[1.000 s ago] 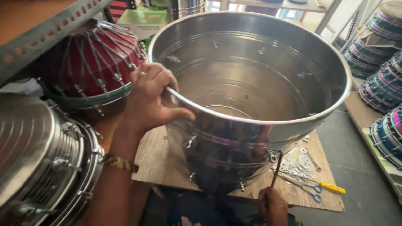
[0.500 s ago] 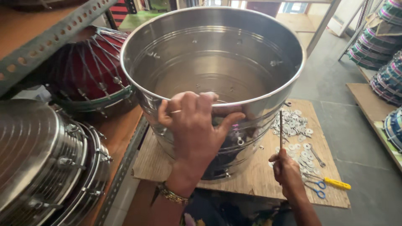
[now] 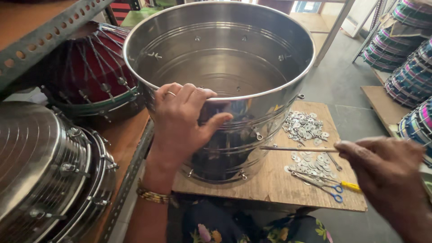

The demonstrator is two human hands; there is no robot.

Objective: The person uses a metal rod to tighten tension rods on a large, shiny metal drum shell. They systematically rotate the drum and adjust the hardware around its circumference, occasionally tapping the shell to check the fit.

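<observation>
A big shiny steel drum shell (image 3: 234, 58) stands open-topped on a wooden board (image 3: 274, 184). My left hand (image 3: 182, 121), a ring on one finger, grips the shell's near rim, thumb outside against the wall. My right hand (image 3: 387, 173) is raised at the right and holds a thin metal rod (image 3: 297, 148) level, its tip pointing at the shell's outer wall near a small bolt. Small bolts stick out around the shell's lower band.
A heap of metal washers (image 3: 308, 128) and blue-handled scissors (image 3: 321, 186) lie on the board. A red drum (image 3: 96, 74) and a steel drum (image 3: 42, 171) sit on the left shelf. Stacked coloured drums (image 3: 411, 67) stand at the right.
The shell has been turned and sits lower in view. My right hand has risen from below the board to the right side, swinging the rod from upright to level.
</observation>
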